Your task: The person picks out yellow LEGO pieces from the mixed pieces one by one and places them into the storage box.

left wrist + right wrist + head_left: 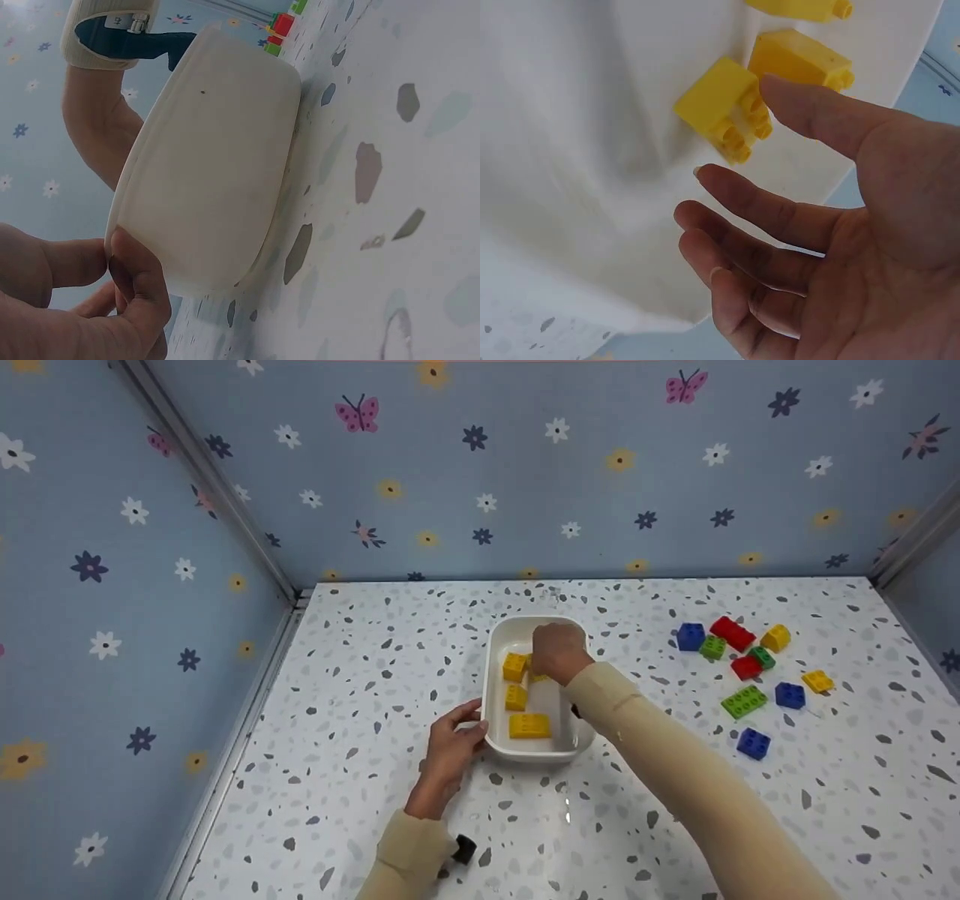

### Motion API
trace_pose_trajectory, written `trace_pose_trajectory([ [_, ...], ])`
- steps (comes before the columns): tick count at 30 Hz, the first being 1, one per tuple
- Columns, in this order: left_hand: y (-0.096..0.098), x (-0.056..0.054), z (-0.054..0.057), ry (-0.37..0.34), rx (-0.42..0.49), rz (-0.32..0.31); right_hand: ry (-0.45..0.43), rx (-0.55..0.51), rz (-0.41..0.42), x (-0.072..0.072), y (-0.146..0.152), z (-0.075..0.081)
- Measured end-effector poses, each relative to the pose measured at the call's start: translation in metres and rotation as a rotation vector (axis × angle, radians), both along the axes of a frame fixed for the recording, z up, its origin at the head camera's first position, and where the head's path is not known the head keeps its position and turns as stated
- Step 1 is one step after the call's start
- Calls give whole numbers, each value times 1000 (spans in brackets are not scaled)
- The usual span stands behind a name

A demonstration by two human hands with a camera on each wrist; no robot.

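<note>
A white plastic tub (555, 727) stands on the speckled tabletop with several yellow toy bricks (529, 726) on its floor. My left hand (448, 746) pinches the tub's left rim between thumb and finger, which the left wrist view shows close up on the white tub wall (217, 157). Inside the tub's far right part is my right hand (559, 651). The right wrist view shows its fingers apart and loosely bent, with nothing gripped. A studded yellow brick (718, 94) lies just beyond the thumb tip; whether they touch I cannot tell.
To the right of the tub lie loose bricks: blue (690, 637), red (733, 634), yellow (817, 682) and light green (745, 702) among them. A flowered blue panel (525, 480) rises along the table's back edge, and another (135, 607) stands on the left.
</note>
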State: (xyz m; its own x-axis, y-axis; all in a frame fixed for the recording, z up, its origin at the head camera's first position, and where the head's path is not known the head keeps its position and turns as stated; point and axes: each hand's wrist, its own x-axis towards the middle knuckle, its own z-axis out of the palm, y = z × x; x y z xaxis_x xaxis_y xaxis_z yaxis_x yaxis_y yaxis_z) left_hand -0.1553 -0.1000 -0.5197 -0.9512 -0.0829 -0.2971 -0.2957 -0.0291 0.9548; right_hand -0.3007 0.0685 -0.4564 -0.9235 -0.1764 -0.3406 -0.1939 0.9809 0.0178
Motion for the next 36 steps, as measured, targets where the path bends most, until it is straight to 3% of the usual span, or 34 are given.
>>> trace_pose_trajectory([
  [6, -1, -1, 1, -10, -9, 4, -18, -70, -74, -11, 11, 11],
  [19, -2, -1, -2, -25, -40, 21, 165, -290, -144, -7, 57, 32],
  [28, 0, -1, -3, -33, -49, 19, 338, -396, -149, 4, 103, 31],
  [36, 3, -2, 0, -62, -82, 25, 351, -436, -144, 10, 152, 20],
])
